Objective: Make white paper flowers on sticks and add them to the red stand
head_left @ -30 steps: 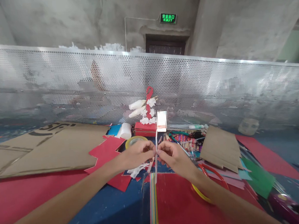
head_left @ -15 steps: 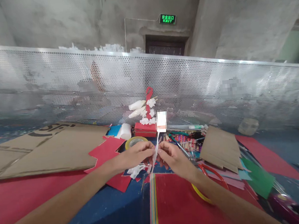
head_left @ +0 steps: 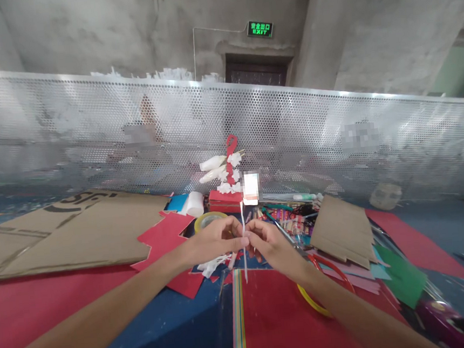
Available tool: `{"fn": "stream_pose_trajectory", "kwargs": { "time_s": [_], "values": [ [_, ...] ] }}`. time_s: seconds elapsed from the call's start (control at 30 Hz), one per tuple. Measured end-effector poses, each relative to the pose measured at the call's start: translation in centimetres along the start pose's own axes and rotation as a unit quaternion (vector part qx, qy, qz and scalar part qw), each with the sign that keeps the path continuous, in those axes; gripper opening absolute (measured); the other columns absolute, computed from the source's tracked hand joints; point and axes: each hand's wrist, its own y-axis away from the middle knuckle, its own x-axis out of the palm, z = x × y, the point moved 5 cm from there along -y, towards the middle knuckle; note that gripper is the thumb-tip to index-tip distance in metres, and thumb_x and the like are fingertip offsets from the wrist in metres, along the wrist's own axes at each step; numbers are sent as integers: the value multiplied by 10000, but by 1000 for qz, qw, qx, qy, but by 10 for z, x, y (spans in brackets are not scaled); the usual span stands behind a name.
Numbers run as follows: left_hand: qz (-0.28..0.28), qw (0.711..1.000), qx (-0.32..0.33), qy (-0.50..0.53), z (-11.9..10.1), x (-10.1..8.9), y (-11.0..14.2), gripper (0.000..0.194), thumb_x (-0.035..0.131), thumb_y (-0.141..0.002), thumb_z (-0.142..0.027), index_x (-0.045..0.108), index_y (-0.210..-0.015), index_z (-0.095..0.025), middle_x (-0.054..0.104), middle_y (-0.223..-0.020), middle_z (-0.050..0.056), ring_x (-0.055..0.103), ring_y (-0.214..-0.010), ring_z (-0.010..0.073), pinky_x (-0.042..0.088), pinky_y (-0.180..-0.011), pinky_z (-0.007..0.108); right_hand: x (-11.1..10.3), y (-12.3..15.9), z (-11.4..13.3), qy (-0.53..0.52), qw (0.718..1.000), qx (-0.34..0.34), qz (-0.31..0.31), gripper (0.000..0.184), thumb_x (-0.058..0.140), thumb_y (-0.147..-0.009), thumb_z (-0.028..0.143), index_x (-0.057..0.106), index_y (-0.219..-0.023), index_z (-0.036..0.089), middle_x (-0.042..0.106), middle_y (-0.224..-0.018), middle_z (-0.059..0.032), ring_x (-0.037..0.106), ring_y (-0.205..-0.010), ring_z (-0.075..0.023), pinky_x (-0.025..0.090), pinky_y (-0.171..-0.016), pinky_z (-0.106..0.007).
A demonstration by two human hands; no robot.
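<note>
A thin white strip [head_left: 241, 216], paper by its look, stands nearly upright between my hands. My left hand [head_left: 221, 237] pinches it from one side, thumb and fingertips closed. From the other side my right hand [head_left: 267, 241] grips it at the same height, its fingers curled. The strip's lower end hangs over a stack of red and coloured paper [head_left: 292, 309]. Behind my hands, a red loop piece with white flowers [head_left: 231, 166] rises above a red box [head_left: 226, 200]. Loose white paper pieces [head_left: 213, 265] lie beneath my left hand.
Yellow tape [head_left: 203, 220] and a white roll [head_left: 195, 203] sit beyond my left hand. Flat cardboard [head_left: 78, 231] covers the left side. Scissors with red handles [head_left: 329, 268] lie near my right forearm, beside a cardboard piece [head_left: 342, 229]. A perforated metal panel [head_left: 313, 129] closes the back.
The white strip has turned from a slant to nearly vertical. My fingertips have shifted slightly along it, and my left thumb now lies flatter across it.
</note>
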Motion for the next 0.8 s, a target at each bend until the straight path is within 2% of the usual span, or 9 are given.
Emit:
{"fn": "stream_pose_trajectory", "kwargs": {
  "time_s": [0.1, 0.3, 0.8],
  "values": [
    [-16, 1000, 14, -22, 4, -1, -2, 324, 662, -802, -463, 523, -841, -174, 573, -712, -20, 534, -633, 117, 416, -602, 231, 0, 1, 1, 15, 1000, -6, 5, 139, 490, -897, 302, 510, -832, 181, 527, -588, 43, 441, -468, -71, 367, -445, -179],
    [-31, 999, 23, -15, 11, -4, -6, 318, 639, -819, -469, 558, -797, -162, 565, -670, -19, 526, -607, 113, 422, -588, 228, 0, 0, 0, 18, 1000, -4, 6, 171, 481, -912, 337, 509, -843, 183, 541, -638, 28, 484, -515, -86, 384, -444, -180],
    [-10, 999, -33, 34, 9, -4, -4, 262, 621, -813, -426, 562, -808, -171, 591, -706, -20, 555, -644, 113, 431, -613, 226, 0, -1, -4, -1, 1000, 0, 3, 157, 489, -916, 316, 518, -840, 181, 532, -612, 33, 497, -517, -93, 387, -438, -179]
  ]
}}
